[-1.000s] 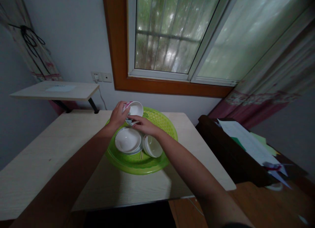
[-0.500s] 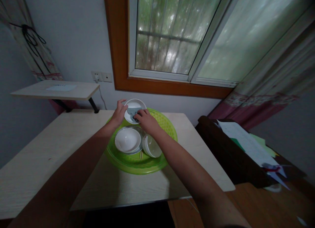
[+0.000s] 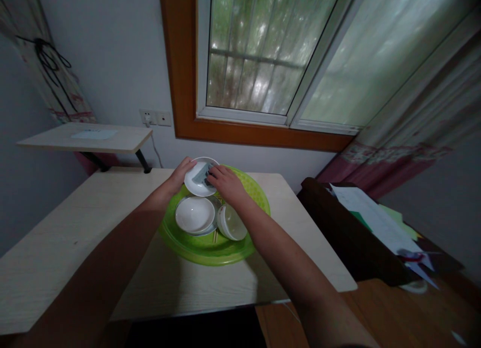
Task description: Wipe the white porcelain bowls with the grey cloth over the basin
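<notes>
My left hand [image 3: 179, 177] grips the left rim of a small white plate [image 3: 193, 189], which is tilted above the far side of a round green tray [image 3: 210, 258]. Inside the plate lies a thin grey-blue cloth [image 3: 200, 176] with a darker pattern. My right hand [image 3: 228, 184] presses the cloth against the plate, fingers curled and partly hiding it. Nearer to me on the tray are stacked white bowls [image 3: 194, 214]. Beside them, white bowls [image 3: 235, 224] lie tipped on their side. The ends of chopsticks [image 3: 215, 236] show between the two groups.
The tray stands on a pale wooden table [image 3: 150, 283]. At the left a raised shelf [image 3: 90, 140] holds a sheet of paper. Behind the table are a wall socket [image 3: 156, 118] and a window [image 3: 259, 52]. Papers [image 3: 370, 218] lie on a dark surface at the right.
The plate has moved slightly left and nearer to me, and its tilt has changed. The cloth has turned inside it, with my right hand still on it.
</notes>
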Action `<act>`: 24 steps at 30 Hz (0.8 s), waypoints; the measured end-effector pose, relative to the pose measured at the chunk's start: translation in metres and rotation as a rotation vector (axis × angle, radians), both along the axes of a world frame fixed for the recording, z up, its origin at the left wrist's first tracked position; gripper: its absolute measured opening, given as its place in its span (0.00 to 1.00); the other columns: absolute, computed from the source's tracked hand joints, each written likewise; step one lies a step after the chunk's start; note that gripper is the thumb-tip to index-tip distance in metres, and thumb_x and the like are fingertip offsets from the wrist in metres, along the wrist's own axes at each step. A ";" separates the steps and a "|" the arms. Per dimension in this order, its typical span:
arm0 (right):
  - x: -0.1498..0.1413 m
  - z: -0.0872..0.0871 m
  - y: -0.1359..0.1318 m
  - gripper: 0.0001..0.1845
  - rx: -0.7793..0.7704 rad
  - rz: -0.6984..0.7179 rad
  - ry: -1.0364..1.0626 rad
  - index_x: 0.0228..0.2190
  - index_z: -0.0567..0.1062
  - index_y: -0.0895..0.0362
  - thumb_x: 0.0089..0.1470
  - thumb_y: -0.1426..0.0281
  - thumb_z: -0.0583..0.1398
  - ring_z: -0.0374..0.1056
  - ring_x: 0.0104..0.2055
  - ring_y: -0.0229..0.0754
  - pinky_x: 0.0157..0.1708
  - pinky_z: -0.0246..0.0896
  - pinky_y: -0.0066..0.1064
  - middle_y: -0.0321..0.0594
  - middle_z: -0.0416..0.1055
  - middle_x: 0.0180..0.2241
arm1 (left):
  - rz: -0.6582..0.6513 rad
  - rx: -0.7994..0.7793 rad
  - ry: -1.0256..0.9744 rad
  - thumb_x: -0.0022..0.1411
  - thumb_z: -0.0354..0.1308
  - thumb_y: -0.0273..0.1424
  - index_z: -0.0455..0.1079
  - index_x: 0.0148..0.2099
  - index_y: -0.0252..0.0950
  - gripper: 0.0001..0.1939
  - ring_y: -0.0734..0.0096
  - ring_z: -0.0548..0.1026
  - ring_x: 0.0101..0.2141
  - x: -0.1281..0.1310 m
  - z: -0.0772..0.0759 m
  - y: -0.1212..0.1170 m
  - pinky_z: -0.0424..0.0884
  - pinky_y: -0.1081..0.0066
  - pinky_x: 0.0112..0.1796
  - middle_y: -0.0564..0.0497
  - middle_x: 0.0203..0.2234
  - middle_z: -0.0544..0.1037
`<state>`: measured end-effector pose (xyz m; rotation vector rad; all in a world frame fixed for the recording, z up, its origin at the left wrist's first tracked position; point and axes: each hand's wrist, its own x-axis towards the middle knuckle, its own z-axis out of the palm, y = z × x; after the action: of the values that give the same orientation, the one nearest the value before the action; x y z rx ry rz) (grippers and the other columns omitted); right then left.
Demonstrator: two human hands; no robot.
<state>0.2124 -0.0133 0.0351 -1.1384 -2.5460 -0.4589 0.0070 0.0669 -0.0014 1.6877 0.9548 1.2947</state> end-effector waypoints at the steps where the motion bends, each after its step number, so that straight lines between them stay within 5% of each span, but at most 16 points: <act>1: 0.000 0.000 0.000 0.11 0.008 -0.011 -0.019 0.48 0.75 0.55 0.67 0.72 0.56 0.61 0.58 0.53 0.58 0.60 0.48 0.51 0.70 0.54 | -0.002 -0.046 -0.036 0.63 0.52 0.51 0.63 0.36 0.40 0.18 0.68 0.73 0.28 0.000 -0.001 -0.001 0.71 0.67 0.29 0.53 0.27 0.72; 4: -0.002 -0.002 -0.002 0.12 -0.003 -0.062 -0.049 0.48 0.76 0.56 0.67 0.73 0.55 0.61 0.58 0.55 0.52 0.65 0.45 0.51 0.69 0.55 | 0.022 -0.126 -0.105 0.61 0.55 0.48 0.62 0.36 0.41 0.16 0.69 0.72 0.28 0.001 -0.001 -0.003 0.70 0.68 0.30 0.55 0.26 0.71; 9: -0.007 -0.012 -0.002 0.15 -0.131 -0.089 0.035 0.50 0.76 0.55 0.64 0.75 0.57 0.62 0.57 0.54 0.51 0.67 0.43 0.51 0.70 0.52 | 0.176 -0.020 0.040 0.63 0.53 0.48 0.66 0.44 0.42 0.16 0.66 0.74 0.34 0.002 0.003 -0.007 0.70 0.67 0.35 0.53 0.33 0.75; 18: -0.013 -0.031 0.012 0.35 -0.476 0.346 0.381 0.65 0.63 0.58 0.61 0.67 0.64 0.56 0.69 0.48 0.68 0.52 0.44 0.54 0.59 0.66 | 0.216 0.195 0.246 0.67 0.50 0.47 0.65 0.51 0.42 0.17 0.62 0.74 0.48 0.002 0.006 -0.014 0.69 0.61 0.52 0.47 0.48 0.76; 24: -0.011 -0.033 0.015 0.25 -0.437 0.328 0.357 0.62 0.70 0.57 0.67 0.61 0.58 0.59 0.68 0.46 0.68 0.52 0.42 0.52 0.62 0.66 | 0.252 0.204 0.218 0.68 0.49 0.45 0.65 0.54 0.41 0.18 0.61 0.74 0.49 0.001 0.005 -0.012 0.68 0.60 0.54 0.45 0.49 0.75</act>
<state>0.2009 0.0019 0.0017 -0.8062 -2.4938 0.3666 0.0080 0.0548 0.0035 1.9436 1.2303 1.4322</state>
